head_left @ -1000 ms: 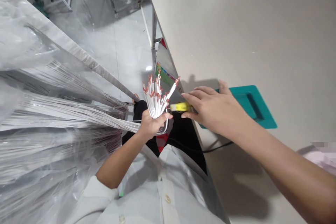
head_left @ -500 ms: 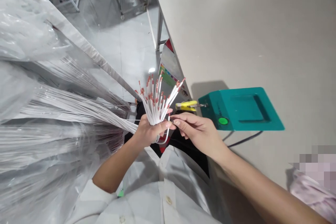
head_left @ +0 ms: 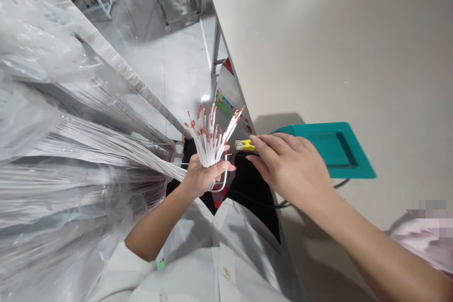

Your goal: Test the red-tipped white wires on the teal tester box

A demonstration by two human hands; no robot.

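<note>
Your left hand [head_left: 203, 177] is closed in a firm grip around a bundle of thin white wires with small red tips [head_left: 211, 138]. You hold it upright in front of your chest, just beside the edge of the pale table [head_left: 318, 47], and the tips spread out like a fan above your fist. Your right hand [head_left: 292, 167] is over the table edge with the fingers stretched out, and its fingertips reach the small yellow tool handle [head_left: 244, 145]. The thumb is hidden, so I cannot tell if this grip pinches something. Behind this hand a flat teal plastic box [head_left: 336, 151] lies on the table. On your left, long white wires under clear plastic sheet [head_left: 71, 151] hang near the bundle.
</note>
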